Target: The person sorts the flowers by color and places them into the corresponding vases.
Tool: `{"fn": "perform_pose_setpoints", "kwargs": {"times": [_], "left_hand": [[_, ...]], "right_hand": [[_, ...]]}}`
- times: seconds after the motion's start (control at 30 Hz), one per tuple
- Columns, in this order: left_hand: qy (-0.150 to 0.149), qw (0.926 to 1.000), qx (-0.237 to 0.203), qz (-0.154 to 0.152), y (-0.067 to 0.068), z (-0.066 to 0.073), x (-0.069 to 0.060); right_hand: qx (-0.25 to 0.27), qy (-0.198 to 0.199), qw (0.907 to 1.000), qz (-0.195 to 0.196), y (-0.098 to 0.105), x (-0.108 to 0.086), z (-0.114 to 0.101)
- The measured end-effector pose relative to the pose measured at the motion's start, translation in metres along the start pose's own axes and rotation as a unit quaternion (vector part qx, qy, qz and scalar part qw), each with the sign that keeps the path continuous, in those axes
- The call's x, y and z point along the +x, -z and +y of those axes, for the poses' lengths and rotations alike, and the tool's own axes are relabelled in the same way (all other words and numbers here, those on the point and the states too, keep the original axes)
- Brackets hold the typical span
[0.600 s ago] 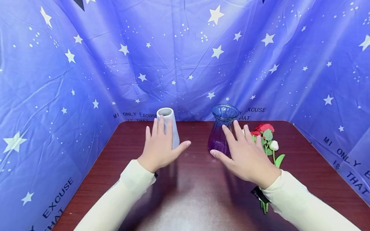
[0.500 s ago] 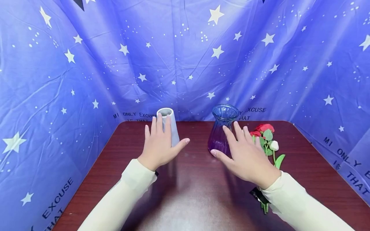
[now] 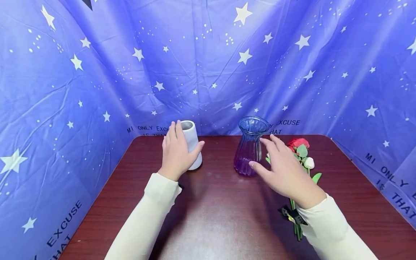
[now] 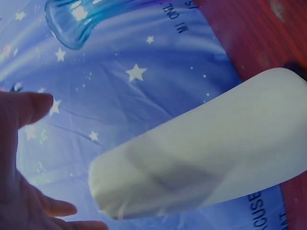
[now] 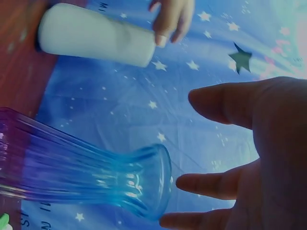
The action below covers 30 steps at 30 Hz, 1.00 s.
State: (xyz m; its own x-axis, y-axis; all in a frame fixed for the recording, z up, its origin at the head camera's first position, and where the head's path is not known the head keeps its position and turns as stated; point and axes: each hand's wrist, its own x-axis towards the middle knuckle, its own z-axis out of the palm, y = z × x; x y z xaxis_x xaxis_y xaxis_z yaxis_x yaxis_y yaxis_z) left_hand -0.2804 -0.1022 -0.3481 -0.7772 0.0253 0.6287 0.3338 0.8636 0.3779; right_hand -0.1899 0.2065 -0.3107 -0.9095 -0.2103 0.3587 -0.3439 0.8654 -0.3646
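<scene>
A white tapered vase (image 3: 191,138) stands upright on the left part of the table. My left hand (image 3: 177,156) is just to its near left side, fingers extended and thumb spread; the left wrist view shows a gap between this hand and the white vase (image 4: 196,148). To the right stands a ribbed glass vase (image 3: 246,153), blue at the flared rim and purple below. Beside it my right hand (image 3: 290,175) has its thumb and fingers spread, holding nothing. In the right wrist view, the fingertips are close to the rim of the glass vase (image 5: 144,179).
Flowers with a red rose (image 3: 299,143), a white bud (image 3: 309,163) and green stems (image 3: 297,231) lie on the dark red-brown table (image 3: 214,216), partly hidden under my right arm. A blue star-patterned cloth (image 3: 201,72) hangs around the back and sides.
My left hand has turned and moved slightly to the left side of the white vase. The right hand has shifted a little right, its fingers slightly more bent. Both vases remain standing.
</scene>
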Motion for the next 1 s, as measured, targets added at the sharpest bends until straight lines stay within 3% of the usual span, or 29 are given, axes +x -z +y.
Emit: {"fn": "perform_pose_setpoints", "kwargs": {"times": [0.17,0.4,0.57,0.73,1.0], "left_hand": [[0.022,0.9978,-0.046,0.042,-0.01,-0.008,0.006],[0.057,0.9932,-0.091,0.045,-0.021,-0.015,0.008],[0.076,0.9892,-0.115,0.05,-0.031,-0.02,0.006],[0.088,0.9875,-0.119,0.053,-0.041,-0.024,0.003],[0.082,0.9893,-0.105,0.059,-0.048,-0.028,0.004]], "right_hand": [[0.021,-0.012,0.9997,0.004,0.007,0.001,0.012],[0.008,-0.046,0.9988,0.015,0.01,0.003,0.024],[0.005,-0.048,0.9988,0.012,0.011,0.007,0.03],[0.007,-0.047,0.9987,0.018,0.013,0.006,0.036],[0.002,-0.076,0.9971,0.003,0.018,0.007,0.05]]}}
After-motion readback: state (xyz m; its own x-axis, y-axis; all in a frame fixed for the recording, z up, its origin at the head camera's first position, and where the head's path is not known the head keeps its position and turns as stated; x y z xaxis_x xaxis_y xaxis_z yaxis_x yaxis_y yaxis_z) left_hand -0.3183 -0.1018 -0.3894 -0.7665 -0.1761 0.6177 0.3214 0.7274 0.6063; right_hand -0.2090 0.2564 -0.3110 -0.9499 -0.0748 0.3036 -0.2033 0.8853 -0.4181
